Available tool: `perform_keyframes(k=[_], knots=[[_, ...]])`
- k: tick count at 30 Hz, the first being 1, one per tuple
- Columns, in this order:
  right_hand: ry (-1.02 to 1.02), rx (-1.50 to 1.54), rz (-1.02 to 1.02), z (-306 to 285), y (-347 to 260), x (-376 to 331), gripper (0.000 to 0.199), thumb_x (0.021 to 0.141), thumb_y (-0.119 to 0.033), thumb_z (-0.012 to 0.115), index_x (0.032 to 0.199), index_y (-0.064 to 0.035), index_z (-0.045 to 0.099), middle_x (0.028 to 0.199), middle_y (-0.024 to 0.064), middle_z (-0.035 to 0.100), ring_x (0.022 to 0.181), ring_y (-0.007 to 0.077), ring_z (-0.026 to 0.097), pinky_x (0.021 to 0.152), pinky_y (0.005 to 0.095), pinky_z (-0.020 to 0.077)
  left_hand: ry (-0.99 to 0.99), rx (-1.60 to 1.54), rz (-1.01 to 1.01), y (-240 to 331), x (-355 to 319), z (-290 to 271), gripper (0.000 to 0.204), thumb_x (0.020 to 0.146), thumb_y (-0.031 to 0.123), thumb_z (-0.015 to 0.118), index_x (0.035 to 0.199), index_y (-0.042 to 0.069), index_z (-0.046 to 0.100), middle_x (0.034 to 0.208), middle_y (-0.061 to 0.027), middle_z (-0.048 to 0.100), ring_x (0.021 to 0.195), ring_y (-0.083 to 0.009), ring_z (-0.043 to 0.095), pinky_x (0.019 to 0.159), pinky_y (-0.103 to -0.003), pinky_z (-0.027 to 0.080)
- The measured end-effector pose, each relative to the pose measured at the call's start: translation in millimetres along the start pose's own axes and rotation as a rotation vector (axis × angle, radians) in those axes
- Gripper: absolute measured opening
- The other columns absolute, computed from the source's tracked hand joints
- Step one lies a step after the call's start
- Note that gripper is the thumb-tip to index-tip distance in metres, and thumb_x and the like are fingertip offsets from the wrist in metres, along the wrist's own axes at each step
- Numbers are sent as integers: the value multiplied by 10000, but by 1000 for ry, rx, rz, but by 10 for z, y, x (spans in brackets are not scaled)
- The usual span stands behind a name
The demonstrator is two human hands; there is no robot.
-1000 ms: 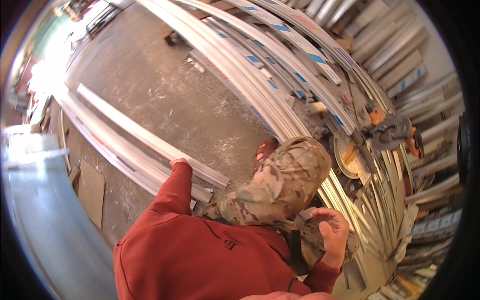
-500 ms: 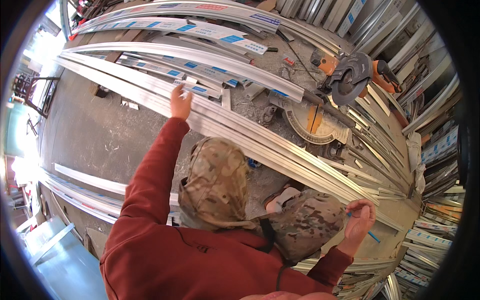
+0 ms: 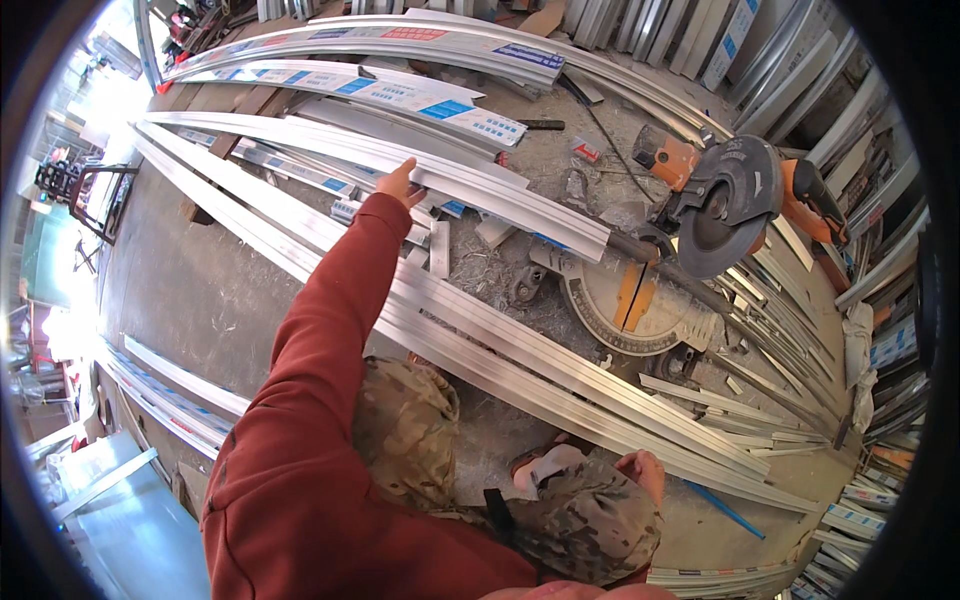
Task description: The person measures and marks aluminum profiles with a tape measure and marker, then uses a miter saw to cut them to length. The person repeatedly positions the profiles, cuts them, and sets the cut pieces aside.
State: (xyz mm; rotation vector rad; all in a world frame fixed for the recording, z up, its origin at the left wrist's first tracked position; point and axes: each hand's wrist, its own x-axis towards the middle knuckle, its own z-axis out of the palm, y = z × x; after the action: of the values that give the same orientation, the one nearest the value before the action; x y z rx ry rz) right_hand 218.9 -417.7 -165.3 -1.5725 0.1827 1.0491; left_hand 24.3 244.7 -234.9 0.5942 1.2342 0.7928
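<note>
My left hand point(image 3: 400, 185) reaches forward and grips the near edge of a long white metal profile point(image 3: 510, 205), with a finger on top and others below the edge. The profile's right end lies beside the base of a mitre saw point(image 3: 640, 300). Under my left forearm run several long pale profiles point(image 3: 540, 370), side by side from upper left to lower right. By my camouflage-clad right knee is my right hand point(image 3: 643, 470), its fingers curled. What it holds, if anything, is hidden. A blue stick point(image 3: 725, 510) lies on the floor beyond that hand.
The saw's round guard and orange motor point(image 3: 730, 200) stand raised at the right. More profiles with printed film point(image 3: 400, 100) lie at the back. Offcuts point(image 3: 720, 420) and shavings litter the floor. A light-blue sheet point(image 3: 120, 510) sits at lower left.
My left hand has left the nearer long profiles and moved forward to the white profile by the saw. My right hand has drawn in toward my knee. The view has shifted slightly.
</note>
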Motion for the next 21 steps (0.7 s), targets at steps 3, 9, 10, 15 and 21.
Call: perform_keyframes(k=[3, 9, 10, 15, 21], knots=[[-54, -36, 85, -34, 77, 128, 282, 936, -167, 546, 681, -60, 491, 777, 149, 674, 695, 223, 660, 595, 330, 515, 56, 106, -14, 11, 160, -57, 540, 887, 220, 691, 1322, -7, 466, 1223, -204, 493, 998, -346, 574, 761, -427, 592], [-394, -128, 135, 211, 57, 504, 251, 969, -236, 541, 910, -2, 611, 927, 160, 686, 859, 232, 673, 736, 352, 541, -306, 443, -20, -675, -262, -182, 402, 896, 206, 645, 1200, -5, 489, 1056, -215, 582, 835, -302, 647, 688, -385, 594], [-424, -83, 134, 327, 2, 529, 279, 982, -263, 532, 985, 4, 612, 993, 163, 680, 911, 238, 668, 778, 364, 544, -375, 445, -67, -860, -433, -136, 426, 894, 225, 645, 1208, -14, 485, 1067, -224, 583, 851, -304, 653, 703, -387, 593], [-413, 409, 16, 730, -277, 874, 440, 1008, -397, 518, 1246, -27, 527, 1240, 153, 598, 1076, 276, 623, 894, 419, 537, -651, 515, -205, -1528, -1575, 371, 583, 920, 380, 599, 1279, -52, 445, 1213, -233, 549, 1087, -327, 600, 868, -422, 560], [-25, 685, -202, 534, -234, 1516, 496, 975, -458, 569, 1274, -68, 496, 1151, 133, 604, 999, 278, 623, 844, 423, 548, -447, 238, -657, -1363, -2104, 733, 840, 911, 555, 579, 1432, -54, 329, 1392, -255, 464, 1283, -343, 483, 1056, -477, 439]])
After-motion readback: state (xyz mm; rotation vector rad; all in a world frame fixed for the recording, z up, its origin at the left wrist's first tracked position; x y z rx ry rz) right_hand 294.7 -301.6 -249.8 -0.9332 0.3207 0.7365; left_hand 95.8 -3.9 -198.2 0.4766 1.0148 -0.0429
